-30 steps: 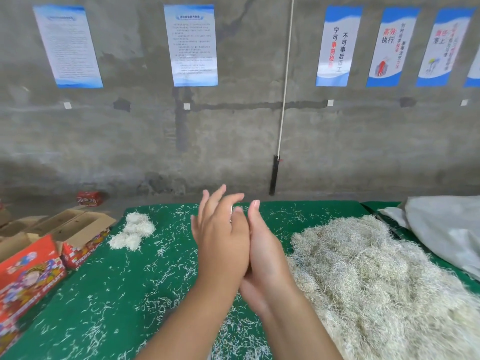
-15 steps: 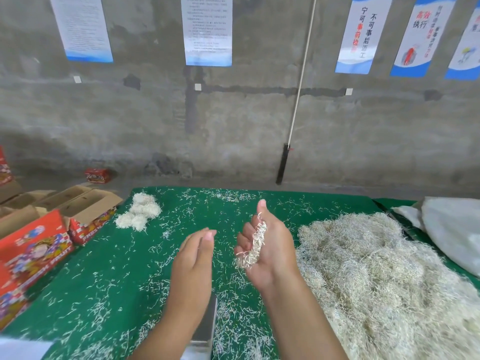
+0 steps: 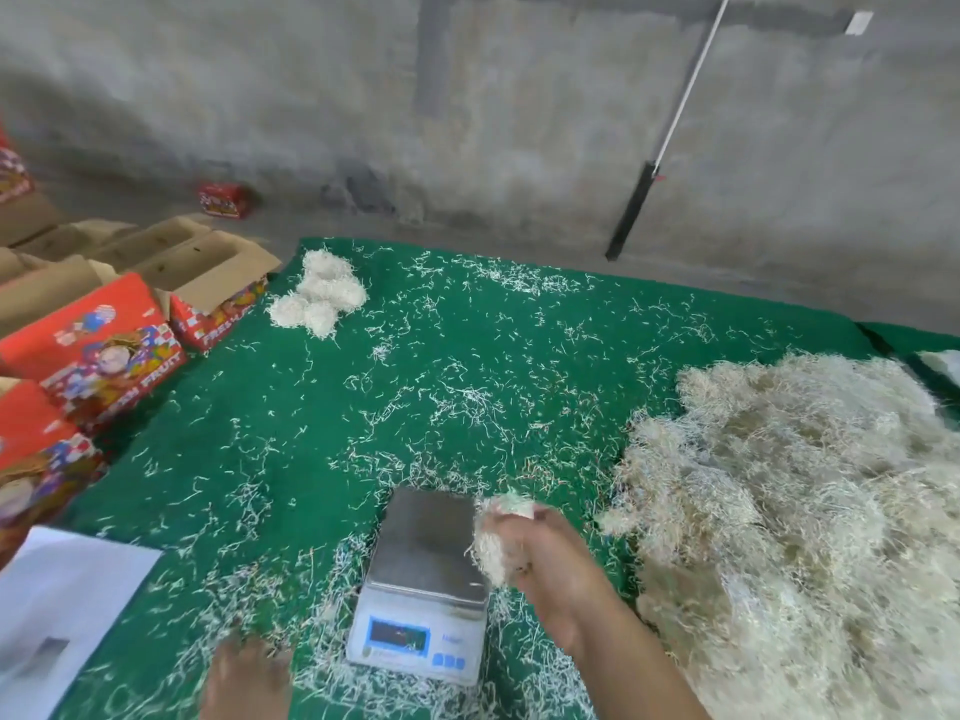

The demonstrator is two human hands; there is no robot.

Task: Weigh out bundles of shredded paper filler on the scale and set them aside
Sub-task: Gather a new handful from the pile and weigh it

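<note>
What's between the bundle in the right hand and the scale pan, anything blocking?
Nothing visible. The right hand grips the shredded paper bundle right at the right edge of the scale. The steel pan looks bare. The left hand is low by the scale's front left, off the pan.

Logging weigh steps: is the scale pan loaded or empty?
Empty: the scale pan shows bare metal; the right hand holds the bundle beside it.
</note>
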